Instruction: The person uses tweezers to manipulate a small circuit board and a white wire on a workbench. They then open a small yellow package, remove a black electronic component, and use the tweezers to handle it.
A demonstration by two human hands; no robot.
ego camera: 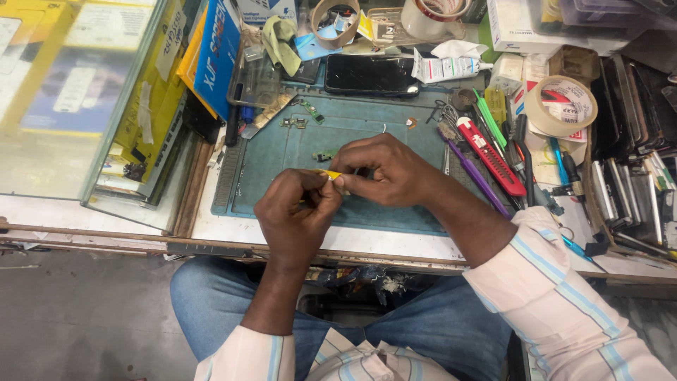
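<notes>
Your left hand (296, 212) and right hand (388, 173) meet above the teal mat (282, 152), both pinching 1 small yellow strip (330, 174). A blue-yellow box (211, 53) leans upper left.

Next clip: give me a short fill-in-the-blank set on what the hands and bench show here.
1. The left hand and right hand together pinch a small strip of ____ colour.
2. Both hands work above a flat rubber work mat coloured ____.
3. The red-handled utility knife lies to the ____ of the right hand.
4. The dark rectangular phone with a black screen lies at the mat's ____ edge.

Missing words: yellow; teal; right; far
</notes>
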